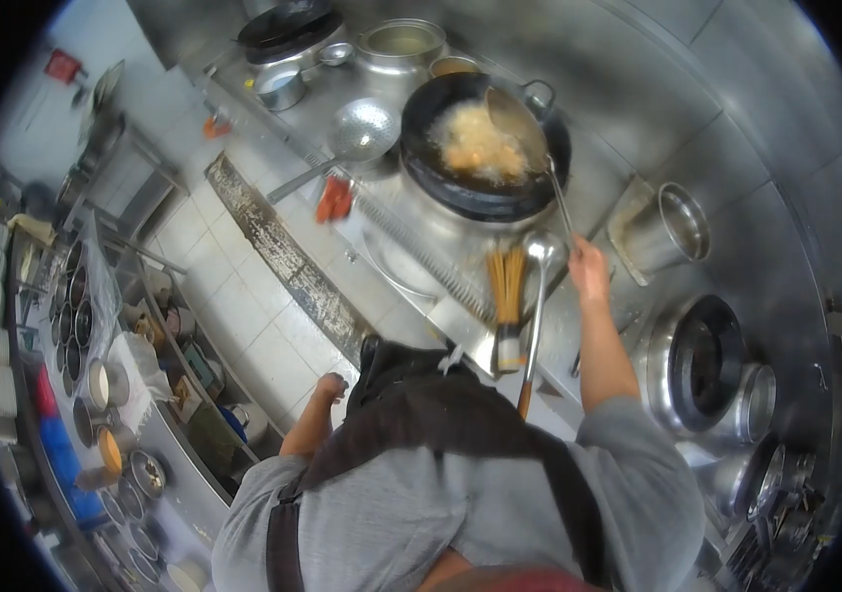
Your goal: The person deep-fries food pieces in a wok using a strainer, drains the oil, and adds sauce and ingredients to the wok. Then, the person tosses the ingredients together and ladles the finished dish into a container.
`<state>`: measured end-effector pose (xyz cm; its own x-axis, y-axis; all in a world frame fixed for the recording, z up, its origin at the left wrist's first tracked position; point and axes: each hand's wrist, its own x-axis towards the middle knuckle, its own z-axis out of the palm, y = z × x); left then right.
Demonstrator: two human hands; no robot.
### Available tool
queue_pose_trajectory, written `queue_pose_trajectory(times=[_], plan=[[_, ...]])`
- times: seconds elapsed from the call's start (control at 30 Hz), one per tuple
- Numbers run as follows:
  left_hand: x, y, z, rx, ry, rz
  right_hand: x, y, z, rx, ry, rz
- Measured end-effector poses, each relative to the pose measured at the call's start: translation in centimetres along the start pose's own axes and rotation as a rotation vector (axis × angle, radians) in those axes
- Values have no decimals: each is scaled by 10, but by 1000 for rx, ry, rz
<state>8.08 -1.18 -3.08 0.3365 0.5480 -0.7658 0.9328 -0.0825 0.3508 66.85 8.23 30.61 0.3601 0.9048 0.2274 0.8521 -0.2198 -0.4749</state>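
Observation:
My right hand (589, 268) is closed round the handle of a long-handled skimmer (514, 116). Its wide round head tilts over the right part of a black wok (421, 185); blur hides whether it has holes. Pale golden pieces of food (480, 143) bubble in the wok beneath the head. Beside my right forearm lie a steel ladle (539, 286) with a wooden end and a bamboo wok brush (507, 296). My left hand (330, 387) hangs low at my side, fingers curled; I cannot make out anything in it.
A perforated strainer (364, 130) rests left of the wok, near a red cloth (334, 199). Steel pots (401, 41) stand behind. At right are a tall steel container (683, 222) and another wok (705, 363). A shelved counter (159, 434) with bowls lines the left.

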Motion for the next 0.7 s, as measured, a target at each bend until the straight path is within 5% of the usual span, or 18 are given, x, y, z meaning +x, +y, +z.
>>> queue_pose_trajectory(times=[0.17, 0.3, 0.37, 0.5, 0.7], plan=[[-21, 19, -4, -253, 19, -95, 2, 20, -6, -41, 4, -16], [17, -20, 46, 394, -107, 132, 12, 12, 20, -92, 37, -85], [-2, -9, 43, -586, -132, -636, 5, -33, 2, 309, -199, 284], [-18, -13, 42, -716, -17, -513, -5, -28, -1, 685, -320, 415], [-11, -1, 26, -632, -70, -546, -27, -39, -28, 812, -432, 440]])
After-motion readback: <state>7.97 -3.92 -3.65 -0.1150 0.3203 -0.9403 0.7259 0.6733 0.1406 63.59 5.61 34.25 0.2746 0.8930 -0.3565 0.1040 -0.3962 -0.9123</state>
